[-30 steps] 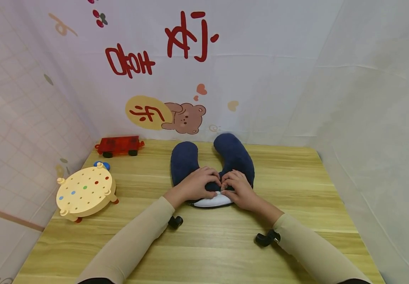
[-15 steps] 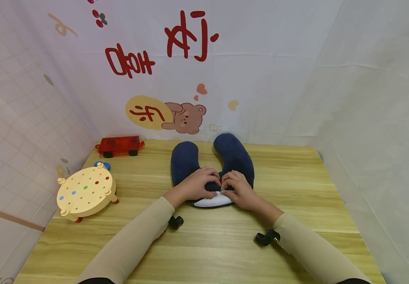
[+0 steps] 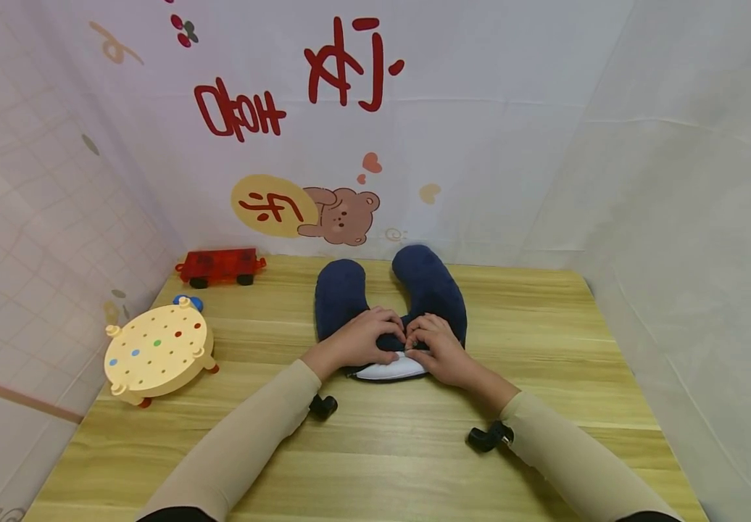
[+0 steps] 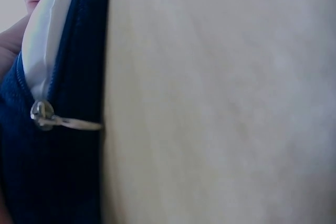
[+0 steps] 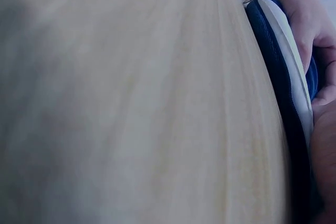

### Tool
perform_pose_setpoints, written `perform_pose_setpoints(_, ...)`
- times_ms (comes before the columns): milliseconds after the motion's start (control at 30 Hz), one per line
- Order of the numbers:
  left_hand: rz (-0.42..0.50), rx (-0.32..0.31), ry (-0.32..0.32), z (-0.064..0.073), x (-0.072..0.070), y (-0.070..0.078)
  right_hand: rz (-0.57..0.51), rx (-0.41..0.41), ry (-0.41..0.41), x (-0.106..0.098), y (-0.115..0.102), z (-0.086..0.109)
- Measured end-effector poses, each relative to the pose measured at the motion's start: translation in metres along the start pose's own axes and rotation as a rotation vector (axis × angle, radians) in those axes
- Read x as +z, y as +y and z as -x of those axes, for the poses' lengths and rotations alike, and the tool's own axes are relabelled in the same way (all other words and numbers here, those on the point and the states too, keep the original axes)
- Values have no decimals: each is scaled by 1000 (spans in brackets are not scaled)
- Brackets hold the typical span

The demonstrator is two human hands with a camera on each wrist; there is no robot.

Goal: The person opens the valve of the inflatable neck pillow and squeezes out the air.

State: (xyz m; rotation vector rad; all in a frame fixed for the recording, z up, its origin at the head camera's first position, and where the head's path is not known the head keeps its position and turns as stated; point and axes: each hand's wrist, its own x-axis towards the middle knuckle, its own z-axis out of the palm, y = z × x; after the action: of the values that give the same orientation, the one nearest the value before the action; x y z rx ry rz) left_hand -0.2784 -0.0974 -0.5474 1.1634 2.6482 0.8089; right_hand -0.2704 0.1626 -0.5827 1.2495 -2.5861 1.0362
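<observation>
A navy U-shaped neck pillow (image 3: 429, 279) lies on the table with its two ends toward the back wall. Its zip is undone along the near curve, baring a white inner lining (image 3: 391, 370). My left hand (image 3: 364, 337) and right hand (image 3: 439, 349) meet at the middle of that curve. Curled fingers and thumbs of both pinch the pillow beside the opening; the exact fold between the fingertips is hidden. In the left wrist view the metal zip slider (image 4: 43, 113) sits at one end of the gap, its pull tab hanging over the navy cloth.
To the left stands a cream round toy stool (image 3: 156, 351) with coloured dots, a blue object (image 3: 191, 302) behind it. A red toy wagon (image 3: 220, 267) is at the back left. Fabric walls border the wooden table (image 3: 375, 464) at the back and sides.
</observation>
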Motion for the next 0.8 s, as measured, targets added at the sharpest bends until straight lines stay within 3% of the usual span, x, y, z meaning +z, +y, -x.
perform_pose_setpoints(800, 72, 3, -3, -1, 5, -10, -4, -3, -17, 1, 5, -1)
